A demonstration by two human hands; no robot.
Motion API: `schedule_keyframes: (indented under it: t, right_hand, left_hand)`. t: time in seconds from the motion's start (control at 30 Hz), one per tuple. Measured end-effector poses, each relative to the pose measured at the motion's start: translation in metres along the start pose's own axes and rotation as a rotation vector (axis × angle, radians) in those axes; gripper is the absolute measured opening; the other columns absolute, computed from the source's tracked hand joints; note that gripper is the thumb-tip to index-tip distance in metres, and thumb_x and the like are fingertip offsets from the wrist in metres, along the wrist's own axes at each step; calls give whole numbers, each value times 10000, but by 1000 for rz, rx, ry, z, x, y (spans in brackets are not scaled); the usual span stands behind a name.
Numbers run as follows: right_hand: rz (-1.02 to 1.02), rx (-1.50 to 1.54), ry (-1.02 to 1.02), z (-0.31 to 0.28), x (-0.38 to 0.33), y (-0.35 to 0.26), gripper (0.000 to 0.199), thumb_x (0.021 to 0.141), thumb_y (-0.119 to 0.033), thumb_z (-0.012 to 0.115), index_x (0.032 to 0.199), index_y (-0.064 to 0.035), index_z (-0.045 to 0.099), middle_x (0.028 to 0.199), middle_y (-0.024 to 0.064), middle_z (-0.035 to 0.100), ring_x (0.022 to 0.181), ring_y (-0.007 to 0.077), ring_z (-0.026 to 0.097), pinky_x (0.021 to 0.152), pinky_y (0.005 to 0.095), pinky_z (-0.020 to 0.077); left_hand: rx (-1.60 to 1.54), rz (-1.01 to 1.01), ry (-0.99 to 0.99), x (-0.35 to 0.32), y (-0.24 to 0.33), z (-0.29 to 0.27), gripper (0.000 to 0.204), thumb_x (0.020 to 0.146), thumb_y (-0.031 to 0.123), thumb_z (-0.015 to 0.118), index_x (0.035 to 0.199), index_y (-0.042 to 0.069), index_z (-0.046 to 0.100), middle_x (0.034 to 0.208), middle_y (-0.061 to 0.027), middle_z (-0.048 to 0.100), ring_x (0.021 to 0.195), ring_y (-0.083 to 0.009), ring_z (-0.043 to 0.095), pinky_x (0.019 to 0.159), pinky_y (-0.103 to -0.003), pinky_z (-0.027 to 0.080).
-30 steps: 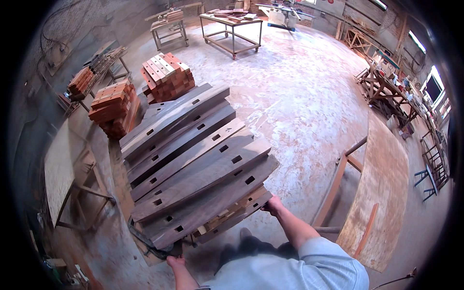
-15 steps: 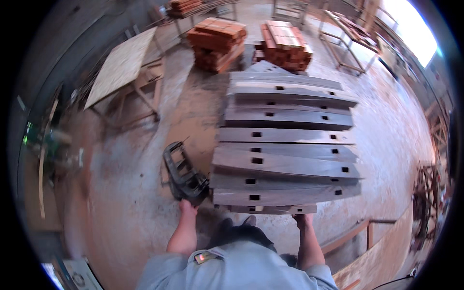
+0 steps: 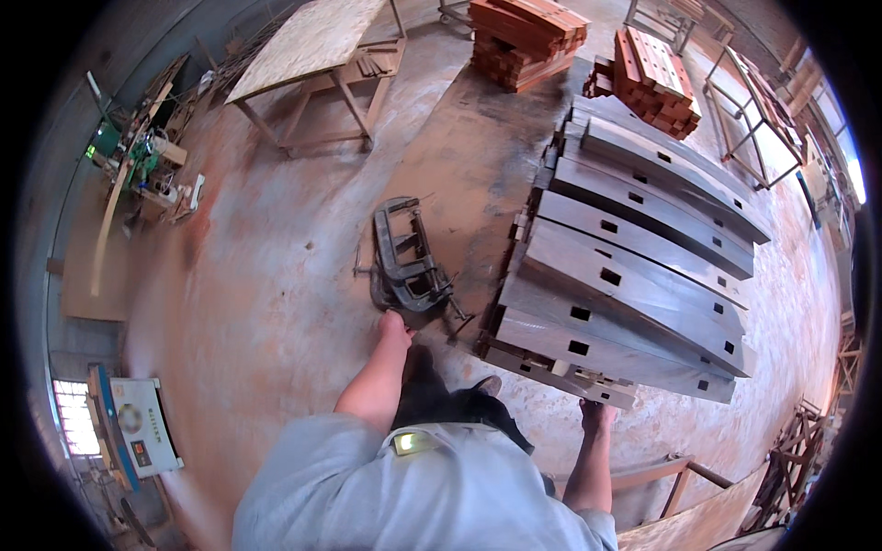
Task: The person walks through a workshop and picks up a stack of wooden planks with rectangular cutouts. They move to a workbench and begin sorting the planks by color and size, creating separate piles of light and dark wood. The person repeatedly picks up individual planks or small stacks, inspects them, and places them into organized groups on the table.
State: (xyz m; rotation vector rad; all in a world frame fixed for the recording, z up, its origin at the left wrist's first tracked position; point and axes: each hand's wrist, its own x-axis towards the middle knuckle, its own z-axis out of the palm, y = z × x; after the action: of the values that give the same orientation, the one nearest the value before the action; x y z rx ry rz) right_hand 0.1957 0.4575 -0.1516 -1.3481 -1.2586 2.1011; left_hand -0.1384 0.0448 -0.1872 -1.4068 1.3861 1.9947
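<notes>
the left hand [image 3: 393,323] grips the near end of a dark metal clamp [image 3: 404,262] lying on the dusty floor [image 3: 266,275]. the right hand [image 3: 597,413] hangs just under the near edge of a stack of grey slotted planks [image 3: 634,275]; its fingers are too blurred to tell. red wood stacks [image 3: 588,50] sit beyond, a workbench [image 3: 312,46] to the left.

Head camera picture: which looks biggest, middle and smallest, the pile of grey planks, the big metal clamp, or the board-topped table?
1. Pile of grey planks, clearly the biggest.
2. Board-topped table, though it stands farther away, so it may really be larger than it looks.
3. Metal clamp, the smallest, held by the left hand.
</notes>
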Motion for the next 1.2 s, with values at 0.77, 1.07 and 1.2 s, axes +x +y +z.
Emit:
schedule_keyframes:
  t: [0.77, 1.07, 1.2]
  right_hand:
    - [96, 184, 189, 29, -17, -19, 325, 891, -322, 603, 1127, -107, 539, 914, 59, 601, 685, 168, 562, 488, 283, 434]
    - [-20, 76, 205, 15, -15, 0, 257, 856, -306, 626, 993, -101, 555, 778, 57, 573, 596, 189, 535, 467, 310, 410]
    - [52, 228, 221, 22, -16, 6, 234, 846, -278, 631, 973, -96, 559, 760, 57, 565, 588, 191, 529, 469, 317, 408]
  left_hand:
    - [-5, -36, 70, -36, 20, 17, 335, 935, 222, 389, 1199, 80, 539, 1196, -147, 579, 1034, -341, 603, 824, -530, 527]
    - [44, -21, 45, -45, 27, 27, 353, 941, 231, 354, 1208, 105, 547, 1193, -78, 598, 1074, -296, 584, 867, -507, 480]
    - [-4, 14, 22, -24, 31, 15, 332, 941, 238, 372, 1189, 115, 556, 1138, -73, 622, 1017, -284, 612, 836, -479, 499]
